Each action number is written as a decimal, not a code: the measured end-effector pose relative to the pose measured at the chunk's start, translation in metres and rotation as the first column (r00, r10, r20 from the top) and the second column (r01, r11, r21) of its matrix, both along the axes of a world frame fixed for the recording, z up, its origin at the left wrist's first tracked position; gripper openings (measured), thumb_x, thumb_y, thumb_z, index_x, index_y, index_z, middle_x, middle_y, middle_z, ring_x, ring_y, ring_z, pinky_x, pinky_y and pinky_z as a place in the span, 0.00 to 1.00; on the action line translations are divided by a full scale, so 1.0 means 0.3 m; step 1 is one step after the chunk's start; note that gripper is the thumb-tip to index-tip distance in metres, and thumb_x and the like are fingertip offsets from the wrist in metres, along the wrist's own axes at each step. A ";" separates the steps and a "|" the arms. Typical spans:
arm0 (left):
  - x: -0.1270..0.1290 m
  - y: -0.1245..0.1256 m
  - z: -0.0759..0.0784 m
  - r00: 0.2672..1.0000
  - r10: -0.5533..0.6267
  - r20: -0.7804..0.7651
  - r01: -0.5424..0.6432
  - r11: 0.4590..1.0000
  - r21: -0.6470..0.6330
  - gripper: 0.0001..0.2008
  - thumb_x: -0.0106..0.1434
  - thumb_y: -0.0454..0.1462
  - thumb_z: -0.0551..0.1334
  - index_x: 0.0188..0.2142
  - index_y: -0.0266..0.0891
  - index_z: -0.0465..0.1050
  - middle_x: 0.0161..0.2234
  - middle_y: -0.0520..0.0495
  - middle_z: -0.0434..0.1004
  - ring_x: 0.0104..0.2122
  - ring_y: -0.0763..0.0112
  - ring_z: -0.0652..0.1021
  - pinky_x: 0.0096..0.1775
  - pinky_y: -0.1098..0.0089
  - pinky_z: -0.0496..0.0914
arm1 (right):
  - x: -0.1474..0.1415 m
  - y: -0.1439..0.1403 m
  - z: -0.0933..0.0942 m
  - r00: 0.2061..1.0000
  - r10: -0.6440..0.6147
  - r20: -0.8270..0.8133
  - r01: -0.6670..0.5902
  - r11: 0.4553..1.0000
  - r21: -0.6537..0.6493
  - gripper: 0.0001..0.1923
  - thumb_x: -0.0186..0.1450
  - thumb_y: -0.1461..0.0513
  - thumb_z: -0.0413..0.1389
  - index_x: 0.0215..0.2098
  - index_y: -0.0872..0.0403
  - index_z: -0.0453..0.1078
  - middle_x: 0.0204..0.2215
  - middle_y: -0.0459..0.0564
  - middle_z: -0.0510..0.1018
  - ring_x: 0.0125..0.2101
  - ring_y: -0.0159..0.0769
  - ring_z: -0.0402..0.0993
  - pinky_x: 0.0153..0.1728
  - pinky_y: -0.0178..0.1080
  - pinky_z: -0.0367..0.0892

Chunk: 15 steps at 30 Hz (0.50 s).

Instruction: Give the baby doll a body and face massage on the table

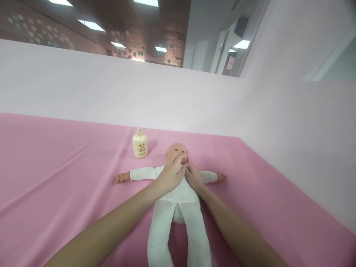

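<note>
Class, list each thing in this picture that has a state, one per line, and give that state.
doll: lying face up on the pink sheet, arms spread, dressed in white.
lotion bottle: upright, beside the doll's head, untouched.
left hand: fingers on the doll's chin and chest.
right hand: fingertips at the doll's cheek.
pink sheet: spread out, creased.

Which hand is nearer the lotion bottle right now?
Left. The left hand rests on the doll's chest and chin, just right of the lotion bottle; the right hand lies farther right, at the doll's neck.
</note>
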State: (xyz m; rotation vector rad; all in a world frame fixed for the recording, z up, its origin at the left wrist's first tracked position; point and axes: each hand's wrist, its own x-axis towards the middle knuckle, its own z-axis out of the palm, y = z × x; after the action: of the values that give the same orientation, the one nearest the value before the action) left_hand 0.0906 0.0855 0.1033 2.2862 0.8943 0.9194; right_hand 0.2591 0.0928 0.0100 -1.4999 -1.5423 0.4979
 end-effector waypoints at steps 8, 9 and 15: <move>0.002 0.210 -0.304 0.912 0.317 -0.259 -0.353 0.930 -0.105 0.39 0.66 0.48 0.50 0.68 0.31 0.36 0.65 0.30 0.55 0.64 0.51 0.62 0.60 0.55 0.57 | -0.003 0.023 -0.024 0.979 -0.104 0.174 0.125 0.985 -0.116 0.35 0.68 0.51 0.44 0.70 0.52 0.43 0.57 0.54 0.72 0.58 0.44 0.68 0.57 0.45 0.61; 0.000 0.220 -0.312 0.903 0.323 -0.285 -0.367 0.923 -0.118 0.39 0.66 0.50 0.49 0.67 0.30 0.38 0.62 0.30 0.62 0.61 0.50 0.66 0.58 0.56 0.59 | -0.005 0.024 -0.025 0.978 -0.101 0.184 0.122 0.986 -0.110 0.35 0.68 0.52 0.44 0.70 0.52 0.43 0.58 0.54 0.71 0.58 0.44 0.67 0.57 0.44 0.61; -0.013 0.261 -0.331 0.866 0.359 -0.349 -0.396 0.917 -0.039 0.32 0.67 0.53 0.46 0.60 0.32 0.57 0.52 0.33 0.74 0.54 0.51 0.73 0.52 0.60 0.64 | -0.016 0.034 -0.029 0.965 -0.111 0.238 0.136 0.986 -0.094 0.34 0.69 0.53 0.43 0.70 0.54 0.41 0.60 0.56 0.69 0.57 0.46 0.68 0.56 0.45 0.61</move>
State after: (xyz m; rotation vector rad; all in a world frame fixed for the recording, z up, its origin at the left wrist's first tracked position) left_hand 0.0868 0.1637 0.0039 2.2470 1.5471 0.6130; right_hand 0.2544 0.1029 0.0013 -1.7794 -1.6069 0.3486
